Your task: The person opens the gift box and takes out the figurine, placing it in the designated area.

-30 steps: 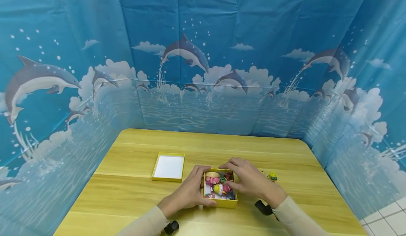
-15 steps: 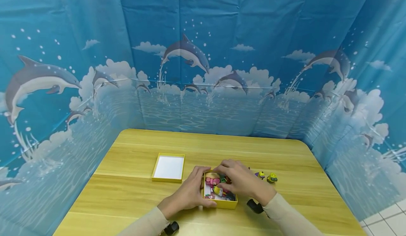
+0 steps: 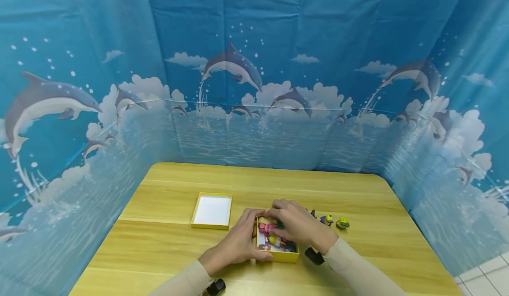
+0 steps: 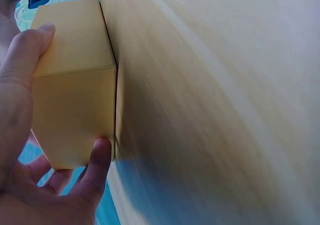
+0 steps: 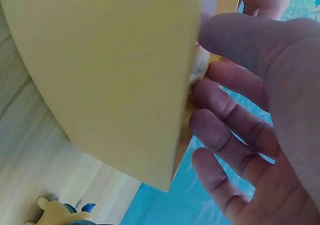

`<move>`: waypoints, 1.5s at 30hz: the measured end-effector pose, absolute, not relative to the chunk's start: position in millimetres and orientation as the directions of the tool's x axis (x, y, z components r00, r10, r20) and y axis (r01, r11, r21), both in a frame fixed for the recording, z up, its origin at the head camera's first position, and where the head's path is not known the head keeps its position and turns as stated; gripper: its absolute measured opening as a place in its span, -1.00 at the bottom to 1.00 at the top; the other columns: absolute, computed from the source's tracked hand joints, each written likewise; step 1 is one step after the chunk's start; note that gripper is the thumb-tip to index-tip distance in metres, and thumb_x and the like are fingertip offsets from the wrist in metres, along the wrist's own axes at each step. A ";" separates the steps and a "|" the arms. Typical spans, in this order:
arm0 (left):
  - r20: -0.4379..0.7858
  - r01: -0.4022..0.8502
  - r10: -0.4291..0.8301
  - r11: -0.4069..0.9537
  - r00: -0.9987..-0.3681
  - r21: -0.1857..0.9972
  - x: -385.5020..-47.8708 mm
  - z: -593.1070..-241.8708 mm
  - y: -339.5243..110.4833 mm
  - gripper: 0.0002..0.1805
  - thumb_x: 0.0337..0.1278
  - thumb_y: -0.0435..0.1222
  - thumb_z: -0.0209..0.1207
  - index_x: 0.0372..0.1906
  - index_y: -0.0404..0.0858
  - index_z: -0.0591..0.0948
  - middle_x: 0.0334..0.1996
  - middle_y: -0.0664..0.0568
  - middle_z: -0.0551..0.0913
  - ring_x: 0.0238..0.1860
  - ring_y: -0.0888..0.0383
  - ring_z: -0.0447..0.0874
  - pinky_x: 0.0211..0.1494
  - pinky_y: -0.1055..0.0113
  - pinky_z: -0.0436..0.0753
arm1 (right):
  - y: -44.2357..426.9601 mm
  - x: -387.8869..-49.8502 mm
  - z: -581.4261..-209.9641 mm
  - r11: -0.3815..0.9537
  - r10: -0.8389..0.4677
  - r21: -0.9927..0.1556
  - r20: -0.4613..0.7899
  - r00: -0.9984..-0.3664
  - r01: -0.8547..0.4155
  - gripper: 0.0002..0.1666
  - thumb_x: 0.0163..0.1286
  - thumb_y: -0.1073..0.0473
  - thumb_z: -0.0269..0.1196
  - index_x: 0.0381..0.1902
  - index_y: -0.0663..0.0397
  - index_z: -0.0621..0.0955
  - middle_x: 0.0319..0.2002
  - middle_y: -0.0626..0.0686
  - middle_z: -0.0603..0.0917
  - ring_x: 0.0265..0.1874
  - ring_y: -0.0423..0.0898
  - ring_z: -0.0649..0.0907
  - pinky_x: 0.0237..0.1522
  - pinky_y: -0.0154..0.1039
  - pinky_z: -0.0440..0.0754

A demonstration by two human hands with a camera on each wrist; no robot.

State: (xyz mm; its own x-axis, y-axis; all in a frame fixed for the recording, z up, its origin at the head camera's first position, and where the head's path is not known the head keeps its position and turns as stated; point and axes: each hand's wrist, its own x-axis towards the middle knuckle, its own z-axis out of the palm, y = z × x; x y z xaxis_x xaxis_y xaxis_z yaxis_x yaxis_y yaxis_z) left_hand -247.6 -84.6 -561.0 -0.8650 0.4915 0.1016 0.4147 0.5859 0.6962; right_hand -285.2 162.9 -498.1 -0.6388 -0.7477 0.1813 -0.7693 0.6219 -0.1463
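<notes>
Gripping yellow box [image 3: 284, 257] at its 9 o'clock with left hand [image 3: 237, 239]; reaching over 2 o'clock corner with right hand [image 3: 299, 223], toy figures [image 3: 265, 228] toward 8 o'clock; cannot tell if pinching any.

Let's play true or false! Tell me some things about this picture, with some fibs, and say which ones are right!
1. The left hand grips the box. True.
2. All the toys are in the box. False: some are on the table.
3. The lid is on the table. True.
4. The curtain shows horses. False: it shows dolphins.
5. The lid covers the box. False: it lies apart.
6. The right hand is over the box. True.
</notes>
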 end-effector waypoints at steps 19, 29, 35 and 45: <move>0.098 0.402 0.481 0.584 -0.871 0.706 -248.6 -564.5 -86.3 0.39 0.06 0.33 0.73 0.85 -0.04 0.23 0.68 0.01 0.38 0.56 0.08 0.54 0.72 -0.01 0.62 | 146.1 -290.8 -499.8 0.660 -0.726 -0.101 0.168 -0.666 -0.745 -0.65 0.44 -0.05 0.72 0.04 -0.04 0.91 -0.13 -0.08 0.79 -0.35 -0.33 0.56 -0.08 -0.07 0.72; 0.118 0.415 0.482 0.576 -0.868 0.705 -250.2 -563.7 -85.5 0.38 0.05 0.30 0.75 0.84 -0.04 0.24 0.67 0.02 0.39 0.54 0.10 0.54 0.72 0.01 0.61 | 141.7 -293.0 -498.0 0.695 -0.699 -0.086 0.155 -0.699 -0.714 -0.61 0.35 -0.07 0.78 -0.02 -0.05 0.89 -0.18 -0.10 0.78 -0.37 -0.30 0.57 -0.05 -0.02 0.76; 0.098 0.398 0.477 0.584 -0.873 0.707 -249.3 -562.5 -84.6 0.42 0.03 0.34 0.74 0.85 -0.09 0.22 0.68 -0.01 0.39 0.56 0.07 0.55 0.74 -0.02 0.61 | 138.5 -292.9 -496.7 0.700 -0.697 -0.067 0.150 -0.701 -0.711 -0.59 0.33 -0.13 0.78 -0.08 -0.05 0.87 -0.21 -0.10 0.79 -0.36 -0.27 0.60 -0.06 -0.03 0.76; 0.110 0.407 0.476 0.583 -0.872 0.703 -248.0 -561.3 -83.9 0.43 0.05 0.32 0.74 0.85 -0.16 0.21 0.67 -0.08 0.40 0.53 0.02 0.57 0.71 -0.06 0.63 | 133.7 -291.6 -495.1 0.718 -0.686 -0.020 0.148 -0.712 -0.696 -0.55 0.25 -0.15 0.82 -0.15 -0.08 0.84 -0.25 -0.13 0.74 -0.39 -0.23 0.62 -0.19 -0.16 0.60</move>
